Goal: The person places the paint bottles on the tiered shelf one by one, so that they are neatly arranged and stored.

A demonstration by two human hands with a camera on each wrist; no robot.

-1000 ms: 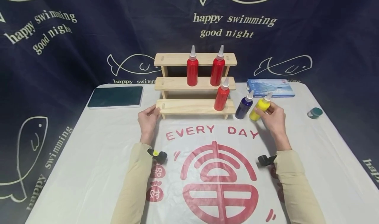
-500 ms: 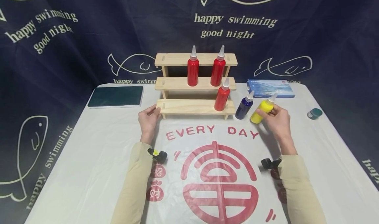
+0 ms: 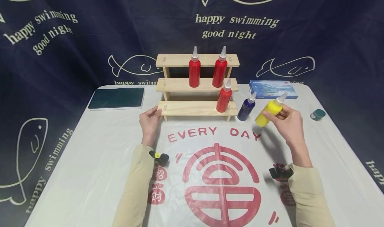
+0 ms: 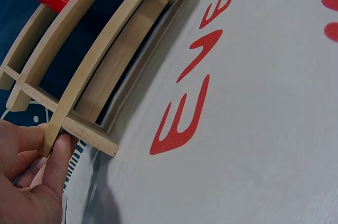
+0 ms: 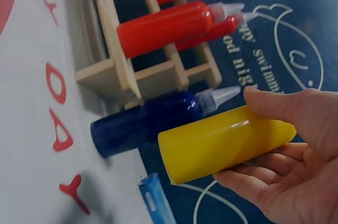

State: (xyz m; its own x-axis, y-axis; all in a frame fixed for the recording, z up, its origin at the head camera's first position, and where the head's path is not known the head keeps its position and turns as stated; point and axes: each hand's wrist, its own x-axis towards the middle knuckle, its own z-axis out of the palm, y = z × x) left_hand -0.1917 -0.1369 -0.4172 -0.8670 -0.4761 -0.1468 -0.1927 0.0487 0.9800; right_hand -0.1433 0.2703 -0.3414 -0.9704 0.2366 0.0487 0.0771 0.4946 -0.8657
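Note:
My right hand (image 3: 289, 125) grips a yellow squeeze bottle (image 3: 268, 115) by its upper part, tilted with its white nozzle up and to the right. In the right wrist view the thumb lies on one side of the yellow bottle (image 5: 216, 142) and the fingers on the other. Left of it a dark blue squeeze bottle (image 3: 246, 109) stands on the table. My left hand (image 3: 149, 122) pinches the left end of the lowest step of a three-tier wooden rack (image 3: 189, 108). One red bottle (image 3: 224, 99) stands on that step; two more red bottles (image 3: 194, 74) stand on the middle step.
A dark green flat box (image 3: 117, 98) lies at the back left of the white table. Behind the bottles is a blue box (image 3: 274, 89), and a small green jar (image 3: 317, 114) lies near the right edge. A dark fish-print curtain (image 3: 168, 20) hangs behind.
My right hand has moved right and slightly toward me with the yellow bottle, which now leans more and is farther from the blue one. The left hand keeps its place on the rack.

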